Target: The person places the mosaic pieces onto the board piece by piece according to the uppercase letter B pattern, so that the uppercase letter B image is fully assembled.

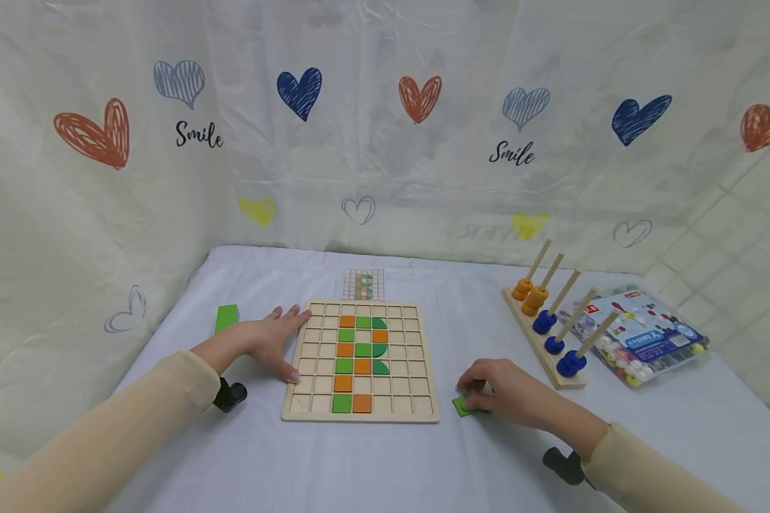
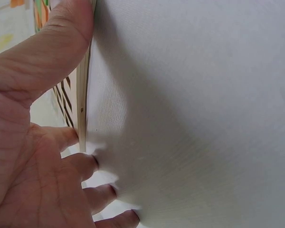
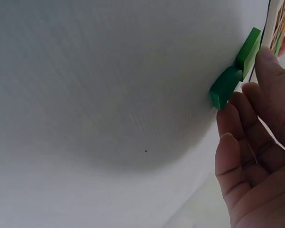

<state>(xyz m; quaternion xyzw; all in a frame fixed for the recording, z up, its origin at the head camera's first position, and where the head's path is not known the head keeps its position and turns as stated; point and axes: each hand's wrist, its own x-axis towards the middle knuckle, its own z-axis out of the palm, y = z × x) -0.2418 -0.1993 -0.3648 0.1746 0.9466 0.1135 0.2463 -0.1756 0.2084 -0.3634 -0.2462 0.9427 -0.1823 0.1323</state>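
Observation:
My left hand [image 1: 272,340] rests spread along the left side of a wooden grid board [image 1: 398,419], thumb and forefinger at its rim. In the left wrist view, the other fingertips touch the tablecloth. Orange, green and dark green tiles sit in the board's middle columns. To the right of the board, my right hand [image 1: 503,390] is low over the table, its thumb and forefinger pinching a light green square tile [image 3: 248,53]. Against that tile lies a dark green rounded tile [image 3: 226,85], close to the other fingertips; the hand mostly hides it in the head view.
A pattern card [image 1: 363,284] lies behind the board. Left of the left hand is a green block [image 1: 227,315]. At the right stands a wooden peg stand [image 1: 534,335] with orange and blue beads, beside a clear plastic box [image 1: 654,335] of coloured pieces.

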